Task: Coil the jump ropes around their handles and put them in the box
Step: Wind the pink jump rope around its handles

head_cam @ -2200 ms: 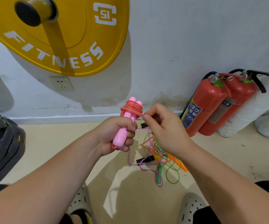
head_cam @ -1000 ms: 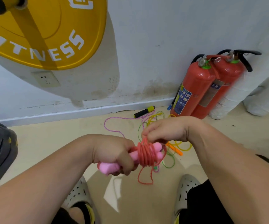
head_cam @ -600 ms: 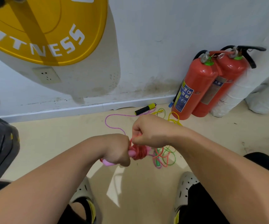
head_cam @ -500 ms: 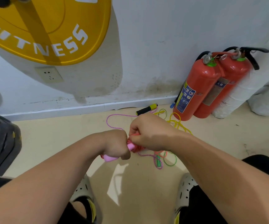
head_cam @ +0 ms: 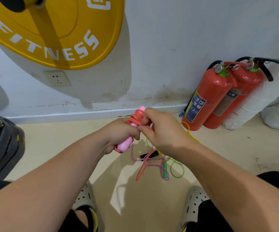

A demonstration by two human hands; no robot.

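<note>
Overhead, yellow plate point(head_cam: 55, 30) reads "FITNESS"; left hand point(head_cam: 118, 134) grips pink handles point(head_cam: 127, 143).

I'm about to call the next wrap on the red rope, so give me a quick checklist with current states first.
1. Left hand gripping the pink handles: ok.
2. Right hand pinching the red rope at the coil: ok.
3. Coil sitting tight on the upper part of the handles: ok.
4. Rope fully wound: not ok; a red loop hangs down to the floor.
5. Hanging loop free of the other ropes on the floor: cannot tell; they overlap in view.
6. Box within reach: cannot tell; none in view.
</note>
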